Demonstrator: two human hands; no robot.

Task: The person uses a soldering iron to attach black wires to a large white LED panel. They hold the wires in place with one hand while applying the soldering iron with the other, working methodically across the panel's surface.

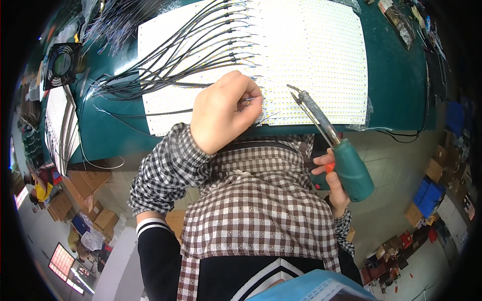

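Observation:
A white sheet of LED boards [316, 65], dotted with rows of small yellowish chips, lies on the green table. My left hand [226, 113] rests over its near edge, fingers pinched on the thin wire ends of a black cable [165, 115]. The fingers partly hide those wires. My right hand [331, 175] is wrapped around the green handle of a soldering gun [354, 170], a finger by its orange-red trigger. Its tip [292, 88] points up and left over the boards, apart from my left hand. Several black cables [186, 55] run across the sheet, their stripped ends at its middle.
At the left are a small black fan [62, 65] and a stack of white boards [61, 120]. A bundle of loose wires [118, 25] lies at the far left of the green table [396, 85]. Black leads [401, 134] hang over the near right edge.

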